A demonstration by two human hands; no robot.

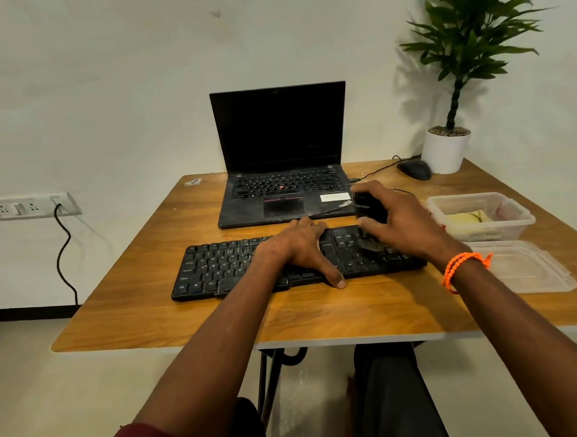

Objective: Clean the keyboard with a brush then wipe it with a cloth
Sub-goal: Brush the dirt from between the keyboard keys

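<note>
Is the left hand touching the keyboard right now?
Touching. The head view shows the left hand lying flat on the keyboard, fingers spread over the keys and the thumb down past its front edge.

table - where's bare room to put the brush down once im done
Table is bare left of the keyboard and along the near edge in front of it. The right side is crowded: container, lid, mouse, plant pot.
</note>
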